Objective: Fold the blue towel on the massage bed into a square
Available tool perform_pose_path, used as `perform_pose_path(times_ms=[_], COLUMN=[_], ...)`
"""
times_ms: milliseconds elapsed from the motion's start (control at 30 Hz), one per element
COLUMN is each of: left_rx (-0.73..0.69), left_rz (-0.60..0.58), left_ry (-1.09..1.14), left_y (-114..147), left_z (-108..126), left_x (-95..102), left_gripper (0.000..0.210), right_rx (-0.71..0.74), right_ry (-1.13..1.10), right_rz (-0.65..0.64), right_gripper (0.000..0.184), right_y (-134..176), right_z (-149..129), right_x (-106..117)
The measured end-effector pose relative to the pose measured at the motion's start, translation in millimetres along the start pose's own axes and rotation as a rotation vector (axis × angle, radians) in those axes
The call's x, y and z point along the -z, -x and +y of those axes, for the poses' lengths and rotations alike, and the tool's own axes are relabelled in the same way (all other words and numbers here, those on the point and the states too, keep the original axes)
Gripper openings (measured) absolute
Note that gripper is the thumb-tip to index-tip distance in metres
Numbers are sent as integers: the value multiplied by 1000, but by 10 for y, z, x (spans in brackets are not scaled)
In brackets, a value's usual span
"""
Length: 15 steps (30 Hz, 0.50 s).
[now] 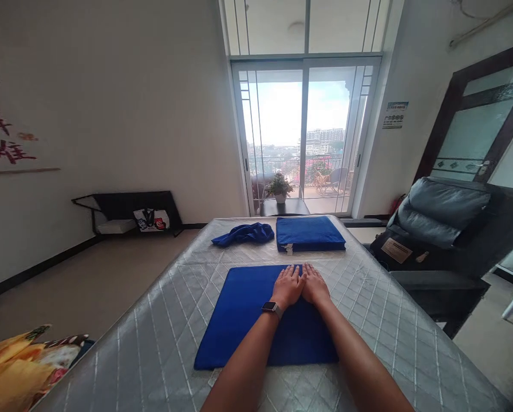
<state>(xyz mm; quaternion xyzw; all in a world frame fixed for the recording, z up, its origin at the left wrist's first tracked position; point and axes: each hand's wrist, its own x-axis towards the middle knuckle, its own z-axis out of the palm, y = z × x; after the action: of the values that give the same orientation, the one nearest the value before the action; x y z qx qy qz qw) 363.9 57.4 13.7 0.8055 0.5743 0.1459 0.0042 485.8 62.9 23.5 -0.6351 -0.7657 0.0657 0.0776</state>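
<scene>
A flat blue cloth [235, 320], folded into a rectangle, lies on the quilted silver-grey surface [153, 343] in front of me. Both hands rest near its far edge, right of its middle. My left hand [288, 285], below which a watch circles the wrist, lies flat with fingers stretched forward. Beside it, my right hand [315, 283] is flat too, its fingers pointing at the far edge. The two thumbs meet or nearly meet. Farther back sits a thicker folded blue stack [310, 232] with a white tag, and left of it a crumpled blue cloth [244, 233].
A dark armchair [445, 217] stands right of the quilted surface, with a bag on its seat. Beyond the far end, a potted plant [280, 186] is on a small table before glass sliding doors. A low black rack [131, 209] is at the left wall; yellow fabric [16, 372] lies lower left.
</scene>
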Motion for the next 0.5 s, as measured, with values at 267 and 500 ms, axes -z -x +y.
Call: perform_pose_path(times_ms=[267, 500], left_rx=[233, 426], left_rz=[-75, -110], left_ry=[-85, -115], left_y=[392, 737], left_z=[-896, -1647], left_x=[301, 549], left_gripper=[73, 83], right_rx=[-44, -54], right_ry=[-24, -11], right_rz=[11, 0], right_gripper=[71, 71], right_y=[-19, -51], right_z=[-58, -30], right_x=[17, -15])
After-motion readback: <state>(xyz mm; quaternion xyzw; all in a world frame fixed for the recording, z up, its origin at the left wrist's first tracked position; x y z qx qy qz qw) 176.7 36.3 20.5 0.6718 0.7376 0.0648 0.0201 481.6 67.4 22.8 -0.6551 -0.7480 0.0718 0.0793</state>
